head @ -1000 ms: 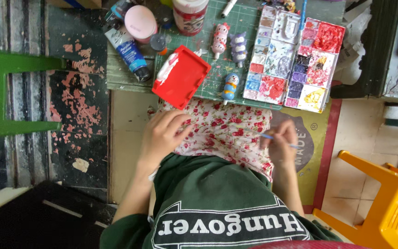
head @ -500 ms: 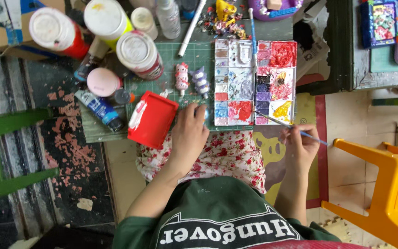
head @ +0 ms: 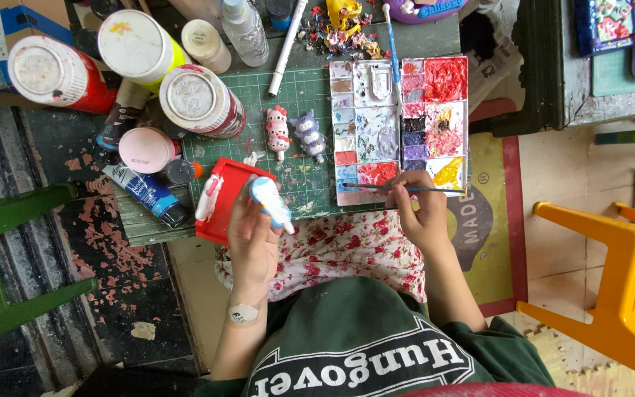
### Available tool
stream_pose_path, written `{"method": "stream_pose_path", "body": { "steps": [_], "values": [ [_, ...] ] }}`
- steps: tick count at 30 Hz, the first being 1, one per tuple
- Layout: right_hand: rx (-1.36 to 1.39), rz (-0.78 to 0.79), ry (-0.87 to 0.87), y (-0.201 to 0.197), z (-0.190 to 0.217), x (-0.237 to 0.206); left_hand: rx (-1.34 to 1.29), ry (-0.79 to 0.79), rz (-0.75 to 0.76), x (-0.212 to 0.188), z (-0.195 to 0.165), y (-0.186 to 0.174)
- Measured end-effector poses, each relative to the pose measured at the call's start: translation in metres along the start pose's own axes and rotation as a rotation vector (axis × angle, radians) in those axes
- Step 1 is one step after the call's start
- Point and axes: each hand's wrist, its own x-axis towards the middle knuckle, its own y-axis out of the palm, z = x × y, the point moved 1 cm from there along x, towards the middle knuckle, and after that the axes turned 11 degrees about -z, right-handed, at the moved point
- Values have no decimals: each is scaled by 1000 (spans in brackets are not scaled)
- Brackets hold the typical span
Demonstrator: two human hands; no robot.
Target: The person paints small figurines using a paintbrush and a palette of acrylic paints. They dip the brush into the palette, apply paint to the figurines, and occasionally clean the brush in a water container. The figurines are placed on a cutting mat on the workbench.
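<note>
**Hands: figurine lifted, brush at palette**

Left hand (head: 253, 239), formerly flat on the cutting mat (head: 299, 99), now grips a small white-and-blue figurine (head: 270, 202) above the red tray (head: 222, 217) at the table's near edge. Right hand (head: 422, 215) pinches a thin paintbrush (head: 398, 189), previously off-table, now across the paint palette (head: 398, 125), whose wells hold mixed colours.

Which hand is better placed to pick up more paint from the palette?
Right. The right hand already holds the paintbrush, its tip lying over the paint palette at its near edge. The left hand is occupied gripping a small blue-and-white figurine beside the red tray.
</note>
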Motion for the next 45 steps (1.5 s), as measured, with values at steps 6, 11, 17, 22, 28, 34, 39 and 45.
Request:
{"method": "stream_pose_path", "body": {
  "steps": [6, 11, 17, 22, 28, 34, 39, 45],
  "values": [
    [68, -17, 28, -1, -2, -9, -108, -51, -93, 6, 12, -1],
    [14, -77, -50, -2, -7, -15, -85, 0, -57, 3, 9, 8],
    [54, -94, -37, -4, -15, -14, -24, -9, -49, 0, 9, 11],
    [284, -187, -86, -9, -11, -22, -47, -55, 17, -8, 11, 12],
    [884, -52, 52, 7, 9, -34, -163, -155, 168, -26, 22, 12],
    [781, 213, 43, 1, 23, -38, -116, -181, 238, -43, 35, 1],
    [770, 120, -20, 3, 28, -42, -180, -207, 289, -46, 41, 1],
    [774, 304, 5, 11, 36, -37, -242, -267, 358, -42, 47, -5]
  ]
}}
